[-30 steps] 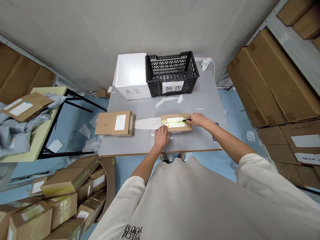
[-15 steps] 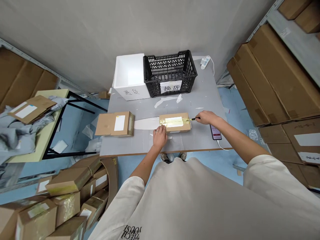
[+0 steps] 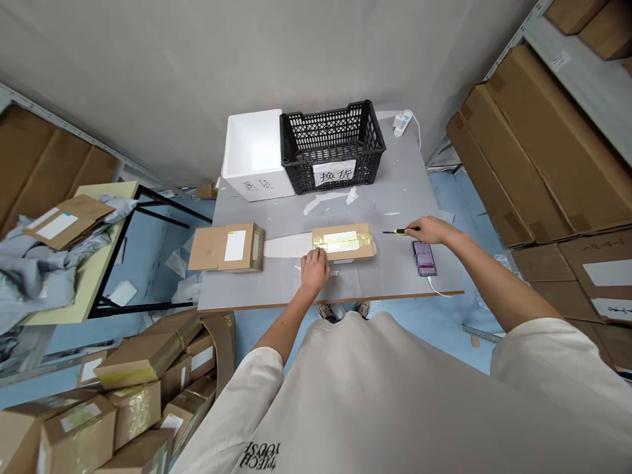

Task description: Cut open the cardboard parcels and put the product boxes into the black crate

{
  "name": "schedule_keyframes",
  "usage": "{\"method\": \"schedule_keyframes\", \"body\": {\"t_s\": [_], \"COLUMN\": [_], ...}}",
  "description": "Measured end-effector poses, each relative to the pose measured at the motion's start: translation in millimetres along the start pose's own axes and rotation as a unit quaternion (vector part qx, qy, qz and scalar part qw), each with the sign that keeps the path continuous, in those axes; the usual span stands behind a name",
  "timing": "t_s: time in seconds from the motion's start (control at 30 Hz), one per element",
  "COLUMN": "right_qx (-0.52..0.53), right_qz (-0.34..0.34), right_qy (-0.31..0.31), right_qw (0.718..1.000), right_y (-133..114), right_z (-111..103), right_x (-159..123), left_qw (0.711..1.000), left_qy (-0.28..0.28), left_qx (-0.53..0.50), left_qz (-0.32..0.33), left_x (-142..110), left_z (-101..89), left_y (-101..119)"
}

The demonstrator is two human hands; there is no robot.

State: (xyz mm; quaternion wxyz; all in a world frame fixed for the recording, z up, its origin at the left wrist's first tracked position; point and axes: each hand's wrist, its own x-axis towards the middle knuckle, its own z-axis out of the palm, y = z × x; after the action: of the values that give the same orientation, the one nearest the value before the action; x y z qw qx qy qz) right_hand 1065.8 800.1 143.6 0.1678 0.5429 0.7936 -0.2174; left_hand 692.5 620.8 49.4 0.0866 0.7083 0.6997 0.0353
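A small taped cardboard box (image 3: 365,242) with a white label lies on the table in front of me. My left hand (image 3: 315,268) holds its near left corner, fingers bent over the edge. To the right of the box, my right hand (image 3: 430,230) is closed around the black-and-yellow handle of a screwdriver (image 3: 401,231). The thin dark shaft points left and is apart from the box. A phone (image 3: 424,259) on a white cable lies just below my right hand. Left of the taped box stands another cardboard box (image 3: 207,248) with a flap out and a white label.
At the back of the grey table (image 3: 276,286) stand a white foam box (image 3: 259,187) and a black plastic crate (image 3: 368,164). Paper scraps (image 3: 320,199) and a power strip (image 3: 402,123) lie there too. Stacked cartons (image 3: 557,141) flank the right; parcels (image 3: 143,355) pile on the floor at left.
My right hand has moved right with the screwdriver, drawing its tip away from the taped box. More of the phone shows. My left hand stays on the box.
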Motion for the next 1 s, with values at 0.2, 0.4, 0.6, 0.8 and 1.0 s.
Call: {"method": "schedule_keyframes", "body": {"t_s": [0.2, 0.4, 0.6, 0.8, 1.0], "right_qx": [0.172, 0.234, 0.249, 0.168, 0.086], "right_qz": [-0.015, -0.032, -0.075, -0.112, -0.146], "right_qy": [-0.012, -0.001, 0.017, 0.023, 0.025], "right_qw": [0.985, 0.972, 0.966, 0.979, 0.985], "right_y": [-2, -5, 9, 9, -3], "right_z": [20, 32, 50, 62, 65], "right_x": [-9, -6, 8, 25, 53], "left_qw": [0.999, 0.990, 0.988, 0.988, 0.987], "left_qy": [0.012, -0.073, -0.094, -0.087, -0.081], "left_qx": [-0.017, -0.022, 0.000, 0.001, -0.001], "left_qz": [0.038, 0.115, 0.119, 0.125, 0.140], "left_x": [36, 75, 86, 80, 74], "left_z": [-1.9, 6.3, 9.6, 12.9, 14.8], "left_y": [33, 66, 66, 57, 44]}}
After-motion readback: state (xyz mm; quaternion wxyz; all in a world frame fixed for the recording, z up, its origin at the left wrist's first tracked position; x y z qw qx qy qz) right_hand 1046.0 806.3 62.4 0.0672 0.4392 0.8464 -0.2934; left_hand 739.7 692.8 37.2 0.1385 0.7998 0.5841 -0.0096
